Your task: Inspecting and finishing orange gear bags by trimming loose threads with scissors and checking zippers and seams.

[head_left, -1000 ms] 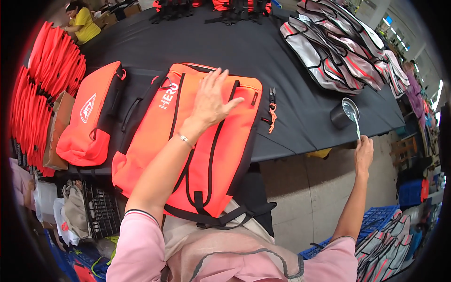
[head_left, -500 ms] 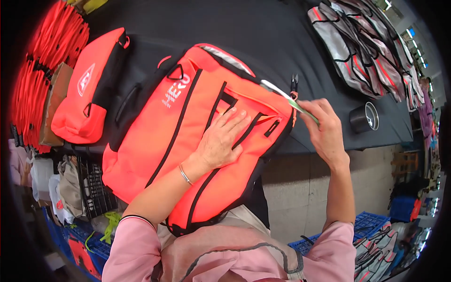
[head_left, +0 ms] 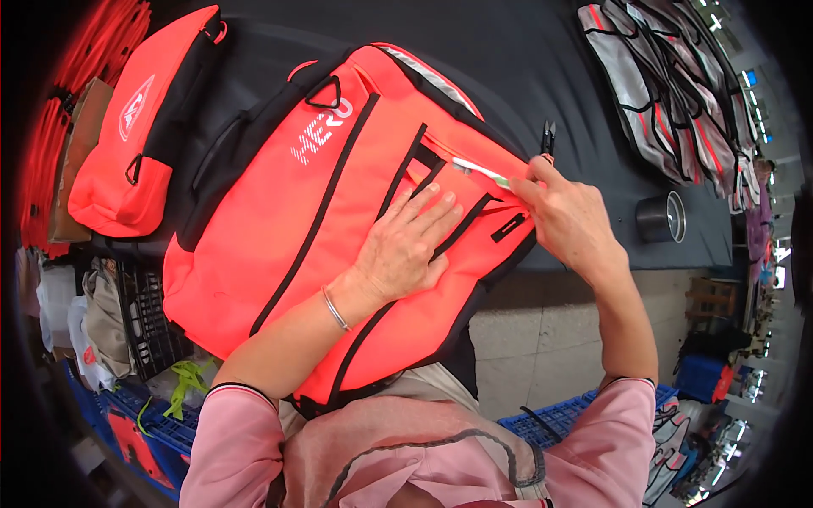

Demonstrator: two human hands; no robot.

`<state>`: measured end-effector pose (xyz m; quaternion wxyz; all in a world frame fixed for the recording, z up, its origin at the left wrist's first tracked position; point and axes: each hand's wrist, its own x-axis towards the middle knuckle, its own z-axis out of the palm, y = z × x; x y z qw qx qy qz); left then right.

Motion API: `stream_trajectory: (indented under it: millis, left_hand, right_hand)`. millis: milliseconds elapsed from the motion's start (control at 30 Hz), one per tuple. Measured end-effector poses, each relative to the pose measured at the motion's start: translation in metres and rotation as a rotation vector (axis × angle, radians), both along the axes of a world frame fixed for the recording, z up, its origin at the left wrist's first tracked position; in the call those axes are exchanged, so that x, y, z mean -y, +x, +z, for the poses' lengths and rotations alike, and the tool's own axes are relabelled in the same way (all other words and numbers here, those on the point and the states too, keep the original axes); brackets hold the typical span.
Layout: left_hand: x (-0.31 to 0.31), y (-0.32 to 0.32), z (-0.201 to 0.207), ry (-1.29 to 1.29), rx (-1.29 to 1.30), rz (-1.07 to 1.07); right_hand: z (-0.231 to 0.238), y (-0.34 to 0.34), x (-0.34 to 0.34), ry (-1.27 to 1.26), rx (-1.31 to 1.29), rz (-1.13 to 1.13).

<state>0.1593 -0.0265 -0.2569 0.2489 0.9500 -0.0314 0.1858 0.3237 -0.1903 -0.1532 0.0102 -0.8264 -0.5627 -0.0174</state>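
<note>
A large bright coral-red bag (head_left: 279, 245) with black trim and white printing lies across the table edge towards my lap. Flat on its front panel rests my left hand (head_left: 405, 239), fingers stretched and holding nothing. My right hand (head_left: 563, 207), closed in a pinch, grips a slim white-and-green stick (head_left: 481, 172) shaped like a toothbrush. The stick's white end lies over the bag's front pocket opening; my fingers hide its other end. Just beyond that hand are black-bladed thread snips (head_left: 549, 140), their handles partly covered.
A smaller coral-red bag (head_left: 127, 169) stands at the left beside a cardboard piece (head_left: 80, 161) and stacked red pieces (head_left: 42, 169). Grey, black-edged pieces (head_left: 669, 93) lie at the far right of the black-covered table (head_left: 474, 51). Nearer is a metal cup (head_left: 660, 218). Blue crates (head_left: 542, 423) sit below.
My right hand has moved left onto the bag, bringing the stick from its side edge to the pocket opening. My left hand stays flat on the panel. The view has shifted slightly.
</note>
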Motion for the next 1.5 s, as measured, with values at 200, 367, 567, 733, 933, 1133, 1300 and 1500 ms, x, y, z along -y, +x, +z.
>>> stream_trajectory:
  millis: [200, 367, 567, 733, 933, 1133, 1300, 1500]
  left_hand:
    - [-0.002, -0.002, 0.0, -0.02, -0.01, -0.004]
    - [-0.003, 0.002, -0.001, -0.009, 0.013, -0.017]
    - [-0.011, 0.006, 0.018, -0.042, -0.128, -0.046]
    - [-0.059, 0.065, 0.065, 0.208, -0.101, 0.153]
    - [-0.083, 0.012, 0.007, 0.113, -0.038, 0.157]
    - [-0.078, 0.0, 0.004, 0.091, 0.013, 0.218]
    - [-0.078, 0.003, 0.006, -0.052, -0.031, 0.22]
    - [-0.08, 0.0, 0.005, -0.057, -0.031, 0.226]
  right_hand:
    - [0.039, 0.0, 0.024, -0.135, -0.099, 0.017]
    - [0.015, 0.006, 0.011, 0.011, -0.045, 0.018]
    - [0.051, 0.003, 0.044, -0.088, -0.19, -0.066]
    - [0.053, 0.004, 0.046, -0.067, -0.18, -0.094]
    - [0.064, 0.021, 0.031, 0.115, -0.344, -0.157]
    - [-0.001, 0.036, -0.062, 0.383, -0.438, 0.018]
    - [-0.048, 0.053, -0.096, 0.366, -0.46, 0.103]
    - [-0.063, 0.047, -0.096, 0.407, -0.434, 0.215]
